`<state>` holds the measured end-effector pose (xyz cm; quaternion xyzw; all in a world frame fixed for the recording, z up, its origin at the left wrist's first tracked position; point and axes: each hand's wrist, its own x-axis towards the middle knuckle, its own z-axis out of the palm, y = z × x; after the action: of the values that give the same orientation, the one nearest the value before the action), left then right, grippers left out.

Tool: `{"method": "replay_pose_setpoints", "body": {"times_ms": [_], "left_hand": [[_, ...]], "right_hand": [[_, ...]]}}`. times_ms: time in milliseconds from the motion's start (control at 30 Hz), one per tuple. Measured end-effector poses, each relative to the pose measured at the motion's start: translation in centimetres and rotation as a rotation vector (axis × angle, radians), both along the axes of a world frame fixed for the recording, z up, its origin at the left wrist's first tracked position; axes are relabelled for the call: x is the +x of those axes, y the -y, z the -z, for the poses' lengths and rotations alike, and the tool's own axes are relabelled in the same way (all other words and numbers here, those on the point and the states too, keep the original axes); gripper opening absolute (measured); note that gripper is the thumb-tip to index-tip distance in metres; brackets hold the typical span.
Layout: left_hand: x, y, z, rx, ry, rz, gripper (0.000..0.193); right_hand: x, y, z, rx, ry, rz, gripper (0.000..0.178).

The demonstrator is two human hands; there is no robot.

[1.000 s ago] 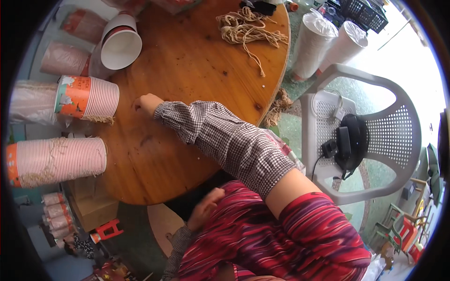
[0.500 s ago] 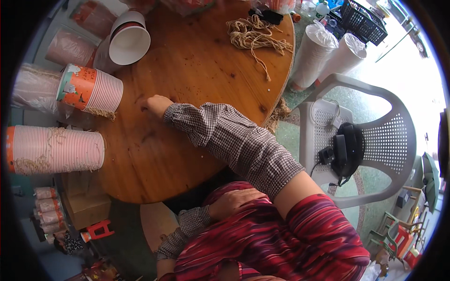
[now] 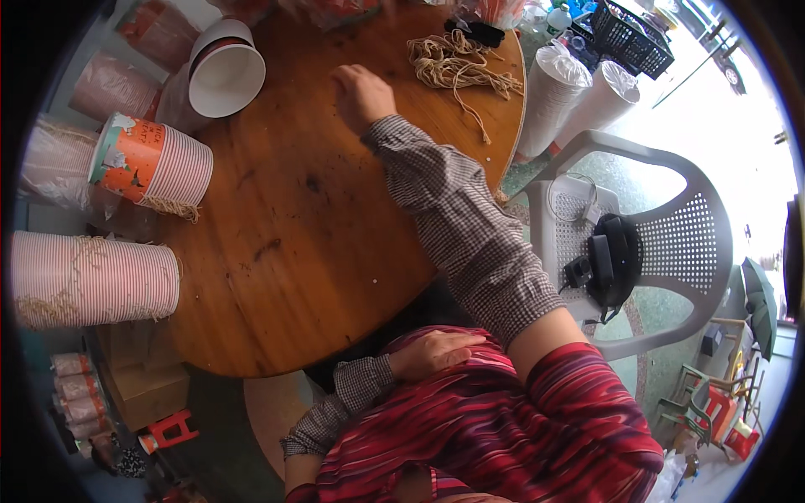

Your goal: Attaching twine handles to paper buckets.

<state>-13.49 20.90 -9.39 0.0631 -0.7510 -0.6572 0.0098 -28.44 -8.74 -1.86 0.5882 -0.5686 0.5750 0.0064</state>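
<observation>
My right hand [image 3: 366, 96] is over the far part of a round brown wooden table [image 3: 335, 277], low against its top. Its fingers curl down and are partly hidden, so I cannot tell whether they hold anything. A bundle of beige twine [image 3: 449, 67] is the nearest loose thing, to the right of this hand and apart from it. In my lap, my left hand [image 3: 440, 352] lies with its fingers stretched out on red and purple patterned cloth [image 3: 470, 402], holding nothing.
On the left are a striped stack of paper tubs [image 3: 101, 281], an orange-printed stack [image 3: 159, 159] and an open white tub [image 3: 226, 80]. A grey plastic chair [image 3: 713, 243] holding a black bag [image 3: 620, 260] stands right, near wrapped stacks [image 3: 558, 101] and a black crate [image 3: 629, 38].
My right hand has moved away from the tubs, to the right and farther across the table. My left hand stays in my lap. The view has shifted slightly.
</observation>
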Motion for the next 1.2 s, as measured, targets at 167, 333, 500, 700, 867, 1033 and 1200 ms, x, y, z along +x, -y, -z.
{"method": "replay_pose_setpoints", "body": {"times_ms": [167, 333, 500, 700, 867, 1033, 1200], "left_hand": [[1.9, -0.4, 1.3, -0.034, -0.136, -0.069, 0.048], [3.2, 0.1, 0.7, 0.042, -0.055, -0.008, 0.049], [4.6, 0.4, -0.9, 0.145, -0.083, -0.074, 0.043], [8.2, -1.1, -1.9, 0.039, -0.156, -0.119, 0.049], [12.9, -2.7, -3.6, 0.088, -0.016, -0.223, 0.049], [17.8, -3.4, -3.5, 0.126, 0.139, -0.221, 0.044], [21.4, -0.8, -6.9, 0.156, 0.325, -0.177, 0.027]], "right_hand": [[-7.7, -3.0, 0.2, 0.234, -0.429, 0.507, 0.024], [-10.1, -7.2, 0.4, 0.63, -0.256, 0.422, 0.035], [-3.4, -8.0, 4.9, 0.258, -0.318, 0.007, 0.027], [1.9, -10.7, -2.8, 0.3, -0.171, -0.343, 0.019], [1.3, -10.0, -3.9, 0.335, -0.33, -0.345, 0.021], [0.5, -9.3, -4.5, 0.385, -0.263, -0.336, 0.024], [-0.1, -8.4, -5.1, 0.421, -0.268, -0.345, 0.022]]}}
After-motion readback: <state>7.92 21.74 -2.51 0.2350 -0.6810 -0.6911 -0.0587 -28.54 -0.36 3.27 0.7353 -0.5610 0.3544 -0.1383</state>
